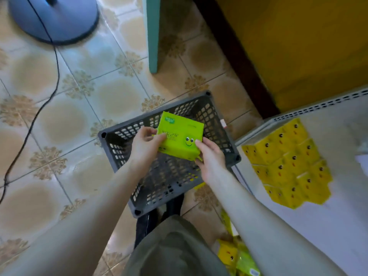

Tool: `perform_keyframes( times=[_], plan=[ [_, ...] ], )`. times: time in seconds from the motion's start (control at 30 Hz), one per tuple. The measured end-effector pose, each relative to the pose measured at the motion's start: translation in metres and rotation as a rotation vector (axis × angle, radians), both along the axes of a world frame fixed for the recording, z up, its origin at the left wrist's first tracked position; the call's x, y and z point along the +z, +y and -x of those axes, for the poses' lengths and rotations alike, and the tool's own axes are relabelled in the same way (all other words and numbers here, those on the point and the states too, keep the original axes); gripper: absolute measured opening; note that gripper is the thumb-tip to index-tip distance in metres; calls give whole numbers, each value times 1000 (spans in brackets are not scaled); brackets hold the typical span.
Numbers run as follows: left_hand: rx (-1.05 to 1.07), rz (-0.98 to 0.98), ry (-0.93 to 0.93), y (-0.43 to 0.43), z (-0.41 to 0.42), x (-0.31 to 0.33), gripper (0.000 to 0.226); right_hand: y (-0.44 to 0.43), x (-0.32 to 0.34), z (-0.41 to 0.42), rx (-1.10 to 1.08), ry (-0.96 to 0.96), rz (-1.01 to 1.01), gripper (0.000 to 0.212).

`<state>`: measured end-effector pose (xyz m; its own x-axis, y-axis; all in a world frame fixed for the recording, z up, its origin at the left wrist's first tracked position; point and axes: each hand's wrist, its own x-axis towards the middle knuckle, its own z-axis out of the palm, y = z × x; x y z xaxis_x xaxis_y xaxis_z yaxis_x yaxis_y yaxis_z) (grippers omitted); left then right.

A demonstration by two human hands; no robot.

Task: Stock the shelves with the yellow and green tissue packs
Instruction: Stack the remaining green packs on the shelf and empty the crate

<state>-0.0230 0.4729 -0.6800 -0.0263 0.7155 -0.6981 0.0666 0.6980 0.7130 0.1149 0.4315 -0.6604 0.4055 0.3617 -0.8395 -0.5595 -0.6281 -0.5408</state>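
Note:
A green tissue pack (179, 134) with a smiling face printed on it is held above a dark grey perforated basket (217, 120) on the floor. My left hand (145, 145) grips its left edge with thumb and fingers. My right hand (211, 158) pinches its lower right corner. Several yellow tissue packs (288, 164) stand stacked on the white shelf (338, 226) at the right. More yellow and green packs (235, 255) lie low beside the shelf, partly hidden by my right arm.
A fan base (57, 18) with a black cable (35, 116) sits on the tiled floor at the upper left. A teal post (153, 36) stands behind the basket. A dark skirting and yellow wall (298, 46) rise at the upper right.

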Motion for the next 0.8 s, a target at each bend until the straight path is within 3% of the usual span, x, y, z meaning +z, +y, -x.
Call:
perform_keyframes(
  times=[0.17, 0.43, 0.67, 0.73, 0.8],
  plan=[
    [-99, -110, -116, 11, -39, 94, 22, -12, 100, -32, -23, -51, -35, 4],
    [-300, -418, -199, 6, -140, 225, 20, -48, 237, -112, -191, -315, -300, 10],
    [-521, -605, -262, -17, -265, 274, 21, -92, 279, -207, -282, -527, -336, 7],
    [-554, -639, -273, -21, -303, 277, 24, -101, 279, -236, -304, -574, -286, 31],
    [-599, -675, -274, -23, -337, 277, 25, -106, 278, -263, -333, -576, -255, 40]
  ],
)
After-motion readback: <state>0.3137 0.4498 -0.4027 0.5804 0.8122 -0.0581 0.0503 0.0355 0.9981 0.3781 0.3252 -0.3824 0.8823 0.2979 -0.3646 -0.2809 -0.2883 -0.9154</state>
